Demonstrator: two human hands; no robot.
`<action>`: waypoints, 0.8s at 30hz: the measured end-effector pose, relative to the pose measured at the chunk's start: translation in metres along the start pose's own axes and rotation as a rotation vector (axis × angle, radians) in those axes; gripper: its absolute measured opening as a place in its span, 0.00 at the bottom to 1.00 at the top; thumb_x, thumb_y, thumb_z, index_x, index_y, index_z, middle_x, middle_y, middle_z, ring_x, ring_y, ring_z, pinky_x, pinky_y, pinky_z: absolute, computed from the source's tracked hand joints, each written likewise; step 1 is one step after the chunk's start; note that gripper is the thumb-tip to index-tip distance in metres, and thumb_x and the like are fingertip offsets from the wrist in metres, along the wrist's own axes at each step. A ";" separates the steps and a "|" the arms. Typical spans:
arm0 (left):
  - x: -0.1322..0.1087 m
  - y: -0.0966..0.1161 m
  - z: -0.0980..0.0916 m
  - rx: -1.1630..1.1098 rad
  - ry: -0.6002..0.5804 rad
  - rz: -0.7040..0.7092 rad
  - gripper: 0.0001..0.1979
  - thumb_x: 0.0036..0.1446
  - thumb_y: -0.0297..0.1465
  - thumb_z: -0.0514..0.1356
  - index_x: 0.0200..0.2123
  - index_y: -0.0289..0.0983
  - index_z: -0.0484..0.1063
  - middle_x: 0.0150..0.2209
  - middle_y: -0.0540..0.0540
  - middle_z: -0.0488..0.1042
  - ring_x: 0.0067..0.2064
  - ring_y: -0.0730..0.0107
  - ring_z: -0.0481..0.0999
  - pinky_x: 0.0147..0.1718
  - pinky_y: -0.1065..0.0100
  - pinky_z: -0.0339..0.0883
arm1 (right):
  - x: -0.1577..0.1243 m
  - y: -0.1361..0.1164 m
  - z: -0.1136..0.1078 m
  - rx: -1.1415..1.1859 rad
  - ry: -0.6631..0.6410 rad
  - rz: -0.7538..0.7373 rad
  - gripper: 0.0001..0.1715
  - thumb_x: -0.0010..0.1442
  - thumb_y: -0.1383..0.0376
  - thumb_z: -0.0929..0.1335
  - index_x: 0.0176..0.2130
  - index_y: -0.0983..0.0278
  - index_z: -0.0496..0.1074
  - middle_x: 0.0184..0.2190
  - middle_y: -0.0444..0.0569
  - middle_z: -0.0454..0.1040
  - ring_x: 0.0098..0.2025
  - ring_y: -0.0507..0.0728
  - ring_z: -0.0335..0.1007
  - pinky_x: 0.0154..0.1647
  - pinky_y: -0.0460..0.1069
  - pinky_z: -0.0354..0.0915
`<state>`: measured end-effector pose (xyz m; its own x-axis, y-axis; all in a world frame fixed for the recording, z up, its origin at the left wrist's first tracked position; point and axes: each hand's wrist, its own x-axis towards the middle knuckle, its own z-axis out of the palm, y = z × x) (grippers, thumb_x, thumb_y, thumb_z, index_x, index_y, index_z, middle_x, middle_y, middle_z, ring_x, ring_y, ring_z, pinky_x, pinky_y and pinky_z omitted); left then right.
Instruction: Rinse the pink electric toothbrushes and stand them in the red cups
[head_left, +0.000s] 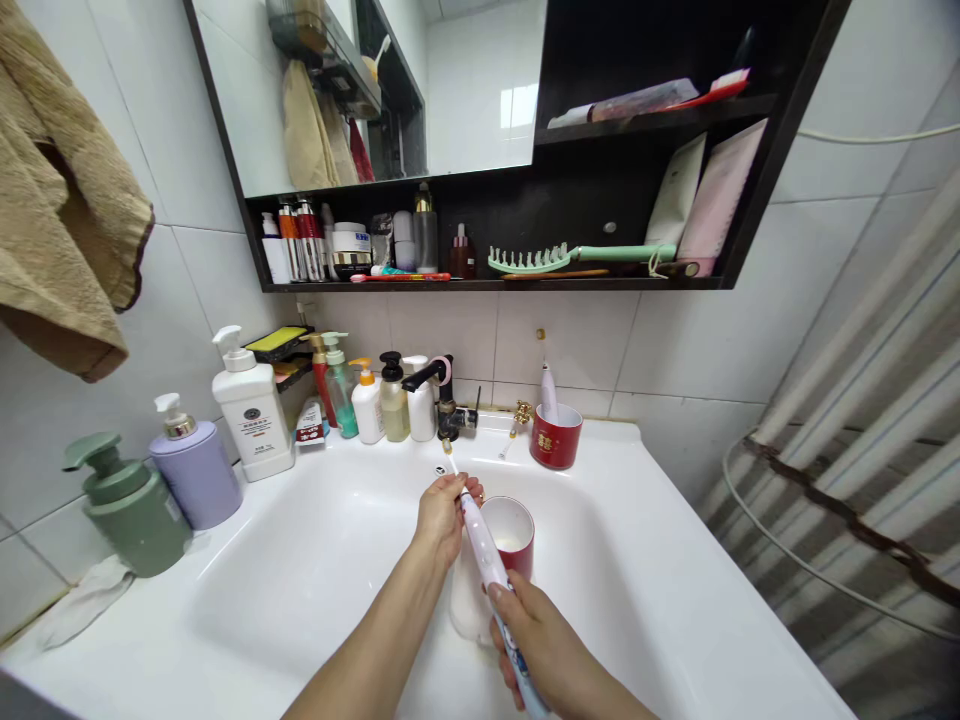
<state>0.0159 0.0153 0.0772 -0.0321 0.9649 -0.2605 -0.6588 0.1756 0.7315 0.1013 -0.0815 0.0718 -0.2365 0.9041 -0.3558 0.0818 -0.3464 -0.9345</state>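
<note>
Before me, one pale electric toothbrush [484, 540] slants over the sink [322, 570], the right hand [534, 625] closed round its handle, the left hand [439, 515] pinching its upper part. One red cup [522, 562], white inside, sits behind it; another red cup [556, 447], at the back, holds a second toothbrush [549, 392]. The dark cabinet [465, 285] contains bottles [426, 242], jars [351, 262], tubes [721, 200] and a green hairbrush [540, 262].

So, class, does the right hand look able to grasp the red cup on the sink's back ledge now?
Probably not as things stand: the right hand grips an electric toothbrush, though nothing visible seems to block the way to the red cup.
</note>
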 end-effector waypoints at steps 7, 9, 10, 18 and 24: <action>-0.001 0.001 0.000 0.019 0.027 -0.035 0.03 0.42 0.21 0.52 0.21 0.31 0.59 0.17 0.47 0.67 0.20 0.76 0.68 0.22 0.74 0.62 | -0.005 -0.005 0.001 0.117 -0.041 0.044 0.12 0.51 0.57 0.53 0.26 0.63 0.51 0.16 0.37 0.56 0.10 0.42 0.49 0.08 0.40 0.50; -0.002 0.001 0.001 0.018 0.024 -0.032 0.03 0.43 0.21 0.52 0.21 0.31 0.60 0.17 0.47 0.67 0.20 0.76 0.68 0.22 0.74 0.62 | -0.005 -0.005 0.000 0.069 -0.021 0.021 0.12 0.51 0.57 0.54 0.25 0.63 0.51 0.15 0.36 0.55 0.10 0.42 0.50 0.07 0.40 0.49; -0.002 0.001 0.001 0.016 0.022 -0.031 0.03 0.43 0.21 0.52 0.20 0.31 0.59 0.17 0.47 0.66 0.20 0.76 0.68 0.22 0.74 0.62 | -0.005 -0.004 0.000 0.055 -0.015 0.019 0.12 0.51 0.57 0.54 0.25 0.63 0.51 0.15 0.36 0.55 0.10 0.43 0.50 0.07 0.40 0.49; -0.003 0.003 0.002 0.025 0.049 -0.043 0.03 0.43 0.22 0.52 0.20 0.32 0.60 0.17 0.48 0.66 0.19 0.77 0.68 0.20 0.75 0.62 | -0.002 0.000 0.001 0.080 -0.021 0.022 0.12 0.51 0.57 0.53 0.24 0.63 0.50 0.15 0.36 0.56 0.10 0.42 0.50 0.06 0.39 0.49; 0.004 -0.004 0.004 0.046 0.031 -0.045 0.03 0.43 0.22 0.52 0.20 0.32 0.60 0.18 0.47 0.66 0.20 0.76 0.68 0.22 0.74 0.63 | -0.002 -0.003 -0.001 0.103 0.011 0.035 0.12 0.51 0.57 0.54 0.23 0.63 0.49 0.15 0.36 0.56 0.09 0.43 0.50 0.06 0.39 0.49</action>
<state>0.0210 0.0190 0.0757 -0.0269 0.9496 -0.3122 -0.6250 0.2278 0.7467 0.1029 -0.0820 0.0753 -0.2248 0.8934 -0.3890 -0.0101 -0.4014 -0.9159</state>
